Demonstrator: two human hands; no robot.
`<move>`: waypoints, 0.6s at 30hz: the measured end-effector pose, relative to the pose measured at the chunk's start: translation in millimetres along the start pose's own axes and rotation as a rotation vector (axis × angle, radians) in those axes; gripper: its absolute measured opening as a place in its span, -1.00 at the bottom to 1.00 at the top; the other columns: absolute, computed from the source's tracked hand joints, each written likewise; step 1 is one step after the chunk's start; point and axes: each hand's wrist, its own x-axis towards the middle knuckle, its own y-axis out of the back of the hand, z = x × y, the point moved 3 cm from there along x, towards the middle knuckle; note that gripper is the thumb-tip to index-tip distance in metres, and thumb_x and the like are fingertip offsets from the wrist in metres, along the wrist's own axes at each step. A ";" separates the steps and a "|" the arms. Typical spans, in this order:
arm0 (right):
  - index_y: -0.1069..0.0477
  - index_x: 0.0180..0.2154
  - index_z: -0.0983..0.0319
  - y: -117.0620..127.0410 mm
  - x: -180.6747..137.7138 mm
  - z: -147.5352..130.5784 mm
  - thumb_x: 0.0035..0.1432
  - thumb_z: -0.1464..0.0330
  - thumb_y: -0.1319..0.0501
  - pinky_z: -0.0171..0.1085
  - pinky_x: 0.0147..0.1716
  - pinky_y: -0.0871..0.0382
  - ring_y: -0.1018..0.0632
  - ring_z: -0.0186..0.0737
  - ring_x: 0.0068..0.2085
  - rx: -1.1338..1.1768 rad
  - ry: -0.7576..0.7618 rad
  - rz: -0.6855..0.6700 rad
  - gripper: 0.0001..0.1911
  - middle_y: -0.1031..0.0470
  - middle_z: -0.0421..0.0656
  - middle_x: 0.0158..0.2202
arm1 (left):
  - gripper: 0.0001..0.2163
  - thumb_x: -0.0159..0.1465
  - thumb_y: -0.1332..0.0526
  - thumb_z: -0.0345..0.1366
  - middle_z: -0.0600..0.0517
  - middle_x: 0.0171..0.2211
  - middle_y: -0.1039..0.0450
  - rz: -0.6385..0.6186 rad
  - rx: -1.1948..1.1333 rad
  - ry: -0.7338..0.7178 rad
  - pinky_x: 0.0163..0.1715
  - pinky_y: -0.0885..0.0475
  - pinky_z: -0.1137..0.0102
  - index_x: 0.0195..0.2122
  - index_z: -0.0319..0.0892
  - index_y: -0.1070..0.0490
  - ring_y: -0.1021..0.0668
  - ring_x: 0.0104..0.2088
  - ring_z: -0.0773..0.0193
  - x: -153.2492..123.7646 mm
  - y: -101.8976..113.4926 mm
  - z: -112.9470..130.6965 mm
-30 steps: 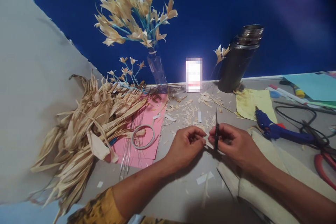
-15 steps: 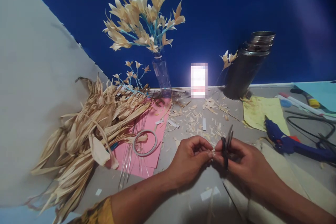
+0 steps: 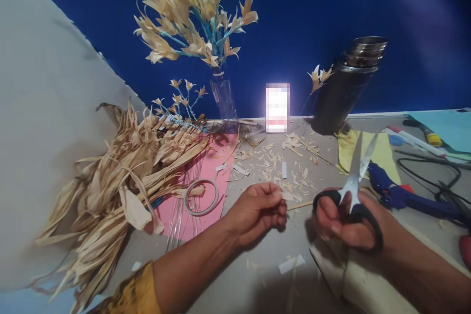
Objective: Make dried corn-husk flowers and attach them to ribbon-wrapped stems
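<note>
My left hand [image 3: 257, 211] is closed in a pinch on a thin pale husk strip [image 3: 300, 204] that sticks out to the right. My right hand [image 3: 346, 223] grips black-handled scissors [image 3: 353, 191], fingers through the loops, blades slightly parted and pointing up and away. The two hands are a short way apart above the grey table [image 3: 257, 279], over scattered husk clippings [image 3: 279, 162].
A heap of dried corn husks [image 3: 121, 181] lies at the left on pink paper [image 3: 206, 191] with a tape ring [image 3: 200, 197]. At the back stand a bottle of husk flowers [image 3: 221, 93], a lit phone [image 3: 277, 107] and a steel flask [image 3: 346, 83]. Blue glue gun [image 3: 401, 194], cables and yellow paper [image 3: 386, 157] lie at the right.
My right hand has pulled the scissors away to the right and turned them, blades now pointing up. My left hand stays pinched on the strip.
</note>
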 end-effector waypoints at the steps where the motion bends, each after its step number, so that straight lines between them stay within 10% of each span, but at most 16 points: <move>1: -0.39 -0.42 0.20 3.2 1.8 -0.3 -0.15 0.09 -0.52 -0.30 -0.54 -0.26 -0.36 -0.29 -0.51 0.022 0.021 0.080 -0.56 -0.37 -0.25 -0.56 | -0.63 -0.05 -0.57 -0.20 0.08 -0.55 -0.40 0.036 -0.023 -0.032 -0.48 -0.36 0.48 -0.42 -0.23 -0.40 -0.43 -0.53 0.41 0.2 0.5 1.9; 5: -0.43 -0.35 0.21 6.2 10.5 -1.2 -0.26 0.09 -0.55 -0.29 -0.51 -0.32 -0.40 -0.27 -0.48 -0.034 0.080 0.356 -0.49 -0.44 -0.21 -0.49 | -0.65 -0.02 -0.55 -0.22 0.11 -0.59 -0.36 0.093 -0.002 -0.107 -0.54 -0.29 0.50 -0.41 -0.22 -0.40 -0.39 -0.56 0.42 1.5 -0.9 -1.4; 18: -0.42 -0.39 0.21 -14.9 4.3 -9.5 -0.14 0.13 -0.47 -0.31 -0.55 -0.35 -0.42 -0.29 -0.51 -0.347 0.016 0.290 -0.62 -0.46 -0.20 -0.51 | -0.62 0.00 -0.55 -0.14 0.13 -0.61 -0.38 -0.128 0.109 -0.071 -0.55 -0.31 0.46 -0.39 -0.21 -0.38 -0.39 -0.63 0.43 6.2 -5.8 -23.3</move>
